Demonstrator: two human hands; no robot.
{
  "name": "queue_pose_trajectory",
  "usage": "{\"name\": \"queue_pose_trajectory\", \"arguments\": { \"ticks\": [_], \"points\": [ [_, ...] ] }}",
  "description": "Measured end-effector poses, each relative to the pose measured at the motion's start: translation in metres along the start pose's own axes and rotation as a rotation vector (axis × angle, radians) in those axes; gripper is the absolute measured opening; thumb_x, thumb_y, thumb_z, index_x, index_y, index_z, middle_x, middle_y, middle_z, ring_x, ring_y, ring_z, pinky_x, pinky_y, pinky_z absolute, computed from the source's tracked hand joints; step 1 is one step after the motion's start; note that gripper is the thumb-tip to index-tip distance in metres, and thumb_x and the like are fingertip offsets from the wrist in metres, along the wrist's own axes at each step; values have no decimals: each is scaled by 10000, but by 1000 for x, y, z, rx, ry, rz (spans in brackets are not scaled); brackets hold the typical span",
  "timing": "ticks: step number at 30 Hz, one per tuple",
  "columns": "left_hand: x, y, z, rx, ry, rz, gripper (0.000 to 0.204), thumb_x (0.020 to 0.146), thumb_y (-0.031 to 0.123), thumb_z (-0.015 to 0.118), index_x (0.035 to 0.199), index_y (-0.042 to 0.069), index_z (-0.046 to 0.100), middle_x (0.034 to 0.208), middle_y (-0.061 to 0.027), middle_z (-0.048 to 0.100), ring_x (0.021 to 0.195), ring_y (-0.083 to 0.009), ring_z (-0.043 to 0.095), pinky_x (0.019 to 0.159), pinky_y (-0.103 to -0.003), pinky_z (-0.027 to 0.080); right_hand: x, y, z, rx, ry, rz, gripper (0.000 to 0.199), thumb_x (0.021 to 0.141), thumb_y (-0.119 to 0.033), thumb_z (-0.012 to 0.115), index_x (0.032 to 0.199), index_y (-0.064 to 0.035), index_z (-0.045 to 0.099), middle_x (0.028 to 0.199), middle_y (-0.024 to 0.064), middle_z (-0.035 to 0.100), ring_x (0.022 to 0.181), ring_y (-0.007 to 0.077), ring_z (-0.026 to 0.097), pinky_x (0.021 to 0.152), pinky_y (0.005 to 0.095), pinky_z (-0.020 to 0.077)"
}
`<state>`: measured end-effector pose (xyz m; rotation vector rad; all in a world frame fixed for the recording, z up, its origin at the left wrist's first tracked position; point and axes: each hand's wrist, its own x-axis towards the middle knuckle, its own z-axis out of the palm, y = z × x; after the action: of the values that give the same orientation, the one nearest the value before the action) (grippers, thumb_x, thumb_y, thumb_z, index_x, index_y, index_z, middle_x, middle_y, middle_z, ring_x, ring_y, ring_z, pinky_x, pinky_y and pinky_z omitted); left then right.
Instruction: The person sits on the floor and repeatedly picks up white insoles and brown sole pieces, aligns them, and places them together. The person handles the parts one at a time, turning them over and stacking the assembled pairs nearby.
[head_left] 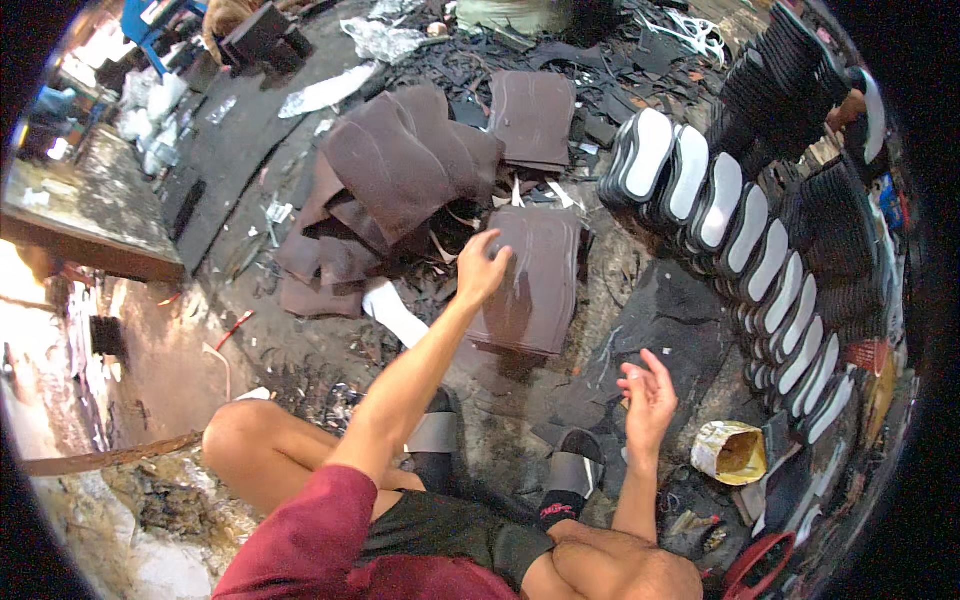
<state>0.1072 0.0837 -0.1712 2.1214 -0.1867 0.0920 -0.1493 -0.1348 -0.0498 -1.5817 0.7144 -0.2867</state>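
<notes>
My left hand reaches over the left edge of a stack of dark brown sheets, thumb apart from the fingers and nothing in them. Whether it touches the top sheet I cannot tell. Low at the right, my right hand is raised above the dark floor, loosely curled with its fingers apart and nothing held. Beyond the near stack lies a second brown stack. A loose heap of bent brown sheets spreads to its left.
Rows of stacked soles, white on top, curve along the right side. Behind them rise piles of black soles. A yellowish can stands near my right knee. Black scraps cover the far floor; a wooden bench stands left.
</notes>
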Motion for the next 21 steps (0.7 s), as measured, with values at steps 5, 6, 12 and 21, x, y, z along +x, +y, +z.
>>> {"name": "queue_pose_trajectory", "arguments": {
  "ticks": [5,6,12,21],
  "points": [
    [95,-50,19,379,-380,229,412,832,145,587,1222,16,621,1245,-234,624,1188,-371,583,1027,-473,453,-18,0,14,-43,-85,76,344,971,-124,617,1290,0,584,1035,113,718,838,129,672,740,254,523],
    [109,-65,11,437,-508,230,415,819,139,578,1214,19,626,1241,-239,624,1182,-373,587,1002,-478,471,-20,2,17,-29,-110,69,359,971,-144,624,1295,4,579,1045,112,716,827,120,670,713,240,504],
    [115,-17,-5,703,-352,553,230,738,226,676,910,75,696,967,-181,699,902,-315,695,796,-478,523,-28,14,-1,-90,-46,94,349,970,-135,627,1288,4,586,1044,113,715,840,122,664,739,234,509],
    [-156,204,-15,81,-1079,370,334,781,317,735,864,2,659,851,-206,700,809,-397,683,735,-487,551,-21,5,1,189,-212,103,376,970,-237,615,1238,27,608,1110,172,707,1034,205,665,857,354,530]
  ]
}}
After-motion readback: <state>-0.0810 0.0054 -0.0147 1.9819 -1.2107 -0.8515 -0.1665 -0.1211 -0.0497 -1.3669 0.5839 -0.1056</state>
